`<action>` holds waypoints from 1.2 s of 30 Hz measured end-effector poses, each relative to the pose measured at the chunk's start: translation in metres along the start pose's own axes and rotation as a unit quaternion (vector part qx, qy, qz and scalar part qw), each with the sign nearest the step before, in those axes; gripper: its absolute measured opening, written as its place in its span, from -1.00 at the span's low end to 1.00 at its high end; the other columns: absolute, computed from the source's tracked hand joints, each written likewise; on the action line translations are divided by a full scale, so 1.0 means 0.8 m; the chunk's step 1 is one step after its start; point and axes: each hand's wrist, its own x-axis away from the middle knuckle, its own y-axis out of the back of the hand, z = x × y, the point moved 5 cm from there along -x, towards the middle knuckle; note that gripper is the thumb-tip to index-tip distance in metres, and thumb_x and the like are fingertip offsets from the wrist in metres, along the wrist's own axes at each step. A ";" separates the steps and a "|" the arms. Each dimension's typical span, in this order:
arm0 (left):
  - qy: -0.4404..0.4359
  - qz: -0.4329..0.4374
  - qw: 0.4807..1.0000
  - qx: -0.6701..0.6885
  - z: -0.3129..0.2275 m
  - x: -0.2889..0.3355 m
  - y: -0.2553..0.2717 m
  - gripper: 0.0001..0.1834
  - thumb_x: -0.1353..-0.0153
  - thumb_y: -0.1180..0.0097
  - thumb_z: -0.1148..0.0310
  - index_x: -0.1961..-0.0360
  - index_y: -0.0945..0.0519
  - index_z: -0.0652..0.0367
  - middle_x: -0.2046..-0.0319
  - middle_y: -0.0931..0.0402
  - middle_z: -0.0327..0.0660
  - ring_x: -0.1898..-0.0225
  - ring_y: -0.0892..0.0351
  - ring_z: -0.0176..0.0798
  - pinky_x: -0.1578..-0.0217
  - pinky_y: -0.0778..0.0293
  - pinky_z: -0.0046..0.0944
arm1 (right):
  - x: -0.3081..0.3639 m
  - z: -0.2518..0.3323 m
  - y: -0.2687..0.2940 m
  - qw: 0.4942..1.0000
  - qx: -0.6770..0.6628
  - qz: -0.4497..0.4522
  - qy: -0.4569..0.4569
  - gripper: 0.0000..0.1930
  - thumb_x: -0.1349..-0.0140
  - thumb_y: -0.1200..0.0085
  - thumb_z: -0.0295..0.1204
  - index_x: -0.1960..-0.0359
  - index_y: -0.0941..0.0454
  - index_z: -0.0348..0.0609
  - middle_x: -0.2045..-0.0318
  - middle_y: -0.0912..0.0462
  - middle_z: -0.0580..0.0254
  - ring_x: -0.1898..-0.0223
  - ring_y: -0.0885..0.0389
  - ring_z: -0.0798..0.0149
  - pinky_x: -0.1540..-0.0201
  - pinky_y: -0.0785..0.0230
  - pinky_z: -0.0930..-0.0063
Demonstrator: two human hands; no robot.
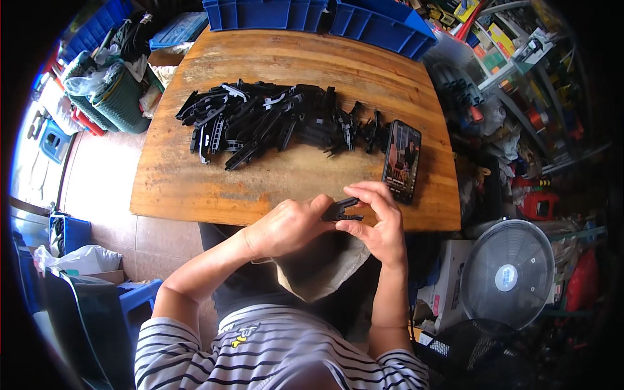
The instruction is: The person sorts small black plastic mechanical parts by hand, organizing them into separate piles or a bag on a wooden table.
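Note:
Over the near edge of the wooden table (195, 195), both of my hands meet at a small black plastic part (338, 210). My left hand (286, 225) is closed around its left end, with the thumb on top and the other fingers mostly hidden. At the right end, my right hand (380, 224) pinches the part's slim prongs between thumb and fingers. Farther back lies a wide heap of long black plastic parts (253, 120), a few with grey pieces. Smaller black pieces (348, 127) spread from its right side.
A phone (402, 162) with a lit screen lies right of the heap. Blue bins (266, 14) line the table's far edge. A round fan (510, 273) stands at the right, below cluttered shelves (520, 78). An open cloth bag (318, 276) hangs below my hands.

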 end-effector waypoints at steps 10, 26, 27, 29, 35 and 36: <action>-0.020 0.021 1.000 -0.010 0.001 0.002 -0.010 -0.74 -0.22 -0.06 0.33 0.29 -0.29 0.29 0.51 -0.46 0.12 0.41 -0.50 0.23 0.44 -0.40 0.04 | 0.013 -0.027 -0.009 0.989 -0.092 0.039 -0.110 -0.60 0.15 -0.41 -0.43 0.24 -0.54 -0.24 0.34 -0.56 0.21 0.32 -0.55 0.28 0.25 -0.39 0.44; -0.074 0.011 0.997 -0.033 0.000 0.013 0.009 -0.58 -0.21 -0.08 0.20 0.02 -0.41 0.29 0.20 -0.39 0.02 0.12 -0.42 0.09 0.10 -0.39 -0.05 | 0.022 0.006 -0.006 0.993 0.022 0.103 -0.047 -0.74 0.13 -0.38 -0.44 0.40 -0.58 -0.20 0.52 -0.54 0.22 0.50 -0.52 0.30 0.47 -0.35 0.47; -0.051 -0.040 0.998 0.011 0.010 0.020 0.026 -0.60 -0.17 -0.12 0.23 0.05 -0.43 0.25 0.21 -0.41 0.00 0.11 -0.41 0.07 0.11 -0.38 -0.08 | 0.029 0.005 -0.007 0.986 0.037 0.143 -0.074 -0.74 0.13 -0.36 -0.46 0.37 -0.58 -0.16 0.48 -0.56 0.19 0.47 -0.56 0.23 0.44 -0.38 0.41; 0.000 -0.219 0.966 -0.135 0.038 0.033 0.066 -0.62 -0.11 -0.15 0.29 0.08 -0.44 0.22 0.29 -0.40 -0.03 0.15 -0.40 0.05 0.17 -0.39 -0.08 | 0.041 -0.001 -0.016 0.977 0.039 0.202 -0.061 -0.76 0.07 -0.32 -0.43 0.34 -0.59 -0.18 0.46 -0.57 0.17 0.45 -0.56 0.16 0.41 -0.38 0.36; 0.112 -0.213 0.893 -0.380 0.082 0.035 0.100 -0.57 -0.04 -0.16 0.43 0.04 -0.37 0.23 0.25 -0.37 -0.05 0.13 -0.35 0.02 0.15 -0.35 -0.09 | -0.032 -0.005 -0.024 0.991 0.119 0.012 0.063 -0.87 -0.06 -0.13 -0.62 0.32 -0.59 -0.25 0.42 -0.57 0.15 0.39 -0.54 0.17 0.31 -0.38 0.38; 0.099 -0.209 0.899 -0.372 0.085 0.033 0.097 -0.57 -0.04 -0.15 0.44 0.03 -0.37 0.23 0.26 -0.37 -0.04 0.14 -0.36 0.03 0.16 -0.35 -0.09 | -0.052 -0.019 -0.028 0.985 0.148 -0.020 0.084 -0.88 -0.08 -0.12 -0.59 0.31 -0.59 -0.26 0.41 -0.56 0.13 0.34 -0.52 0.13 0.28 -0.38 0.34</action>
